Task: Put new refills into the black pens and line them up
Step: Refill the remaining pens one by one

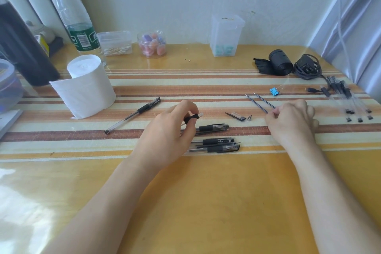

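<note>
Our left hand (171, 130) pinches an open barrel (191, 118), its mouth facing right. Our right hand (292, 121) pinches two refills (260, 102) slanting away up-left, so they must turn to match the barrel's axis.

Two bare hands show: the left hand (169, 132) and the right hand (292, 121). Three black-gripped clear pens (214, 142) lie grouped in the middle, one more clear-barrelled pen (132, 115) lies apart at left. Two thin dark refills (260, 102). One small blue binder clip (274, 91). One white paper roll (86, 86). One black pen cap (236, 116) (the blurred pen cluster at right cannot be counted).
</note>
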